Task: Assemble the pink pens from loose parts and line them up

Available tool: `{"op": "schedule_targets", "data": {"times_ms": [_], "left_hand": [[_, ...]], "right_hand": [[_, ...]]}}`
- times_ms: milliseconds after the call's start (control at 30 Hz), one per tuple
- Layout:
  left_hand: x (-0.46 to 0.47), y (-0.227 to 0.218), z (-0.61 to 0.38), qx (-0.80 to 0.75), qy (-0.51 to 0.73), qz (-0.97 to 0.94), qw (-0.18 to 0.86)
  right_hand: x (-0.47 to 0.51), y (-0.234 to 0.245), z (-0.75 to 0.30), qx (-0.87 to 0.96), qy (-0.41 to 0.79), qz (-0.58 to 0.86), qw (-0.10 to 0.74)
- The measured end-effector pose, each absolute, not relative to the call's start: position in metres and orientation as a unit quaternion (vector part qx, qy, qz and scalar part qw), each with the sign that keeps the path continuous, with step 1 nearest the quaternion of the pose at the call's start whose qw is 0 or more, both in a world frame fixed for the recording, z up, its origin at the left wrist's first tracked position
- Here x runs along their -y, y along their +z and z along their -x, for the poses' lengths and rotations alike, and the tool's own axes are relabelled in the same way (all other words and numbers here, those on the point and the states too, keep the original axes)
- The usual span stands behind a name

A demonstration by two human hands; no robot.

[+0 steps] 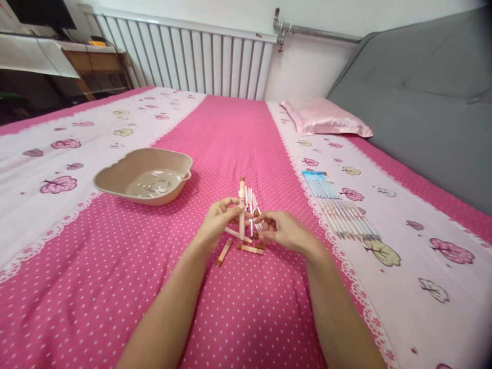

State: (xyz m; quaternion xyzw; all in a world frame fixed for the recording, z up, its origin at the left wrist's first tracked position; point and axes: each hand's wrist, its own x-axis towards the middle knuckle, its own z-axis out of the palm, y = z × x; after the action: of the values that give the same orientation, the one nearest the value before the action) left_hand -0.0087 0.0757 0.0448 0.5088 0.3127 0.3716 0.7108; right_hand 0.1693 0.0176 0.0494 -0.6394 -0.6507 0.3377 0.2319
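Observation:
My left hand (226, 212) is closed around a pale pink pen (242, 228) with a peach-and-brown cap at its top; the pen stands nearly upright. Just to its right is my right hand (279, 228), fingers bent and thumb apart, over the edge of a small heap. White and pink pen parts (251, 197) make up that heap, partly hidden by both hands. Below the hands lie a peach-and-brown pen cap (224, 252) and a similar cap (250, 249). A pale pink barrel (236, 234) rests behind the held pen.
On the left stands a beige basin (111, 179) with small white pieces inside. To the right lie a row of blue pens (321, 184) and a row of pale pens (349, 220). A pink pillow (326, 117) is farther back, beside the grey headboard (418, 97).

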Motion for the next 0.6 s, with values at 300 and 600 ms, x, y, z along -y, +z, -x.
{"op": "schedule_targets", "data": {"times_ms": [300, 600], "left_hand": [[-0.075, 0.042, 0.008, -0.301, 0.352, -0.521, 0.717], [-0.075, 0.04, 0.008, -0.292, 0.347, -0.519, 0.724]], "right_hand": [[-0.02, 0.043, -0.15, 0.695, 0.227, 0.673, 0.109], [-0.019, 0.042, -0.147, 0.706, 0.202, 0.673, 0.087]]}}
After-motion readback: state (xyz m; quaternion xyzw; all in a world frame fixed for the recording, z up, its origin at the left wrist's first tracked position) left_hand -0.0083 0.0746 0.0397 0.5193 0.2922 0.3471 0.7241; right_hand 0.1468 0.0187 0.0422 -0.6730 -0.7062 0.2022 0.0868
